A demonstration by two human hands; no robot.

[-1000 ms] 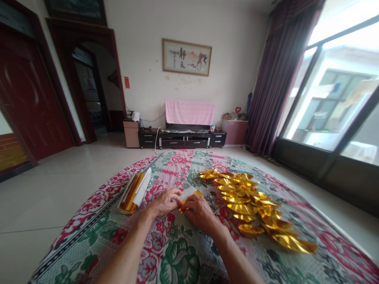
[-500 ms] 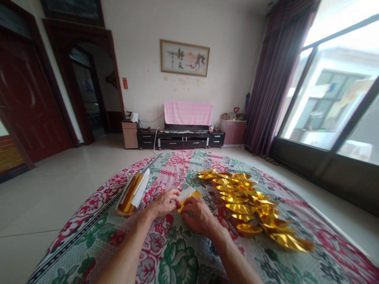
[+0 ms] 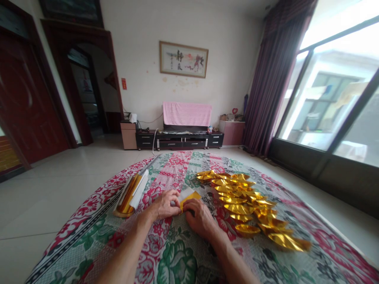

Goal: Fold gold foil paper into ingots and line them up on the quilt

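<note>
A sheet of paper (image 3: 192, 195), gold on one face and whitish on the other, lies partly folded between my hands on the flowered cloth. My left hand (image 3: 167, 204) pinches its left edge, fingers curled. My right hand (image 3: 199, 215) grips the near right part, its fingertips close to those of the left. Several folded gold paper boats (image 3: 237, 209) stand in rows to the right of my right hand. To the left of my left hand rests a curled stack of gold and white sheets (image 3: 132, 195). My fingers hide part of the held sheet.
The round table with its flowered cloth (image 3: 177, 264) fills the foreground. Beyond it stand a low black cabinet (image 3: 182, 142) and a pink cloth (image 3: 187, 113) over a screen. Large windows and a purple curtain (image 3: 266, 90) are at the right.
My right hand has shifted slightly, and its fingers now lie nearer the left fingertips at the sheet's near edge. The view has moved a little.
</note>
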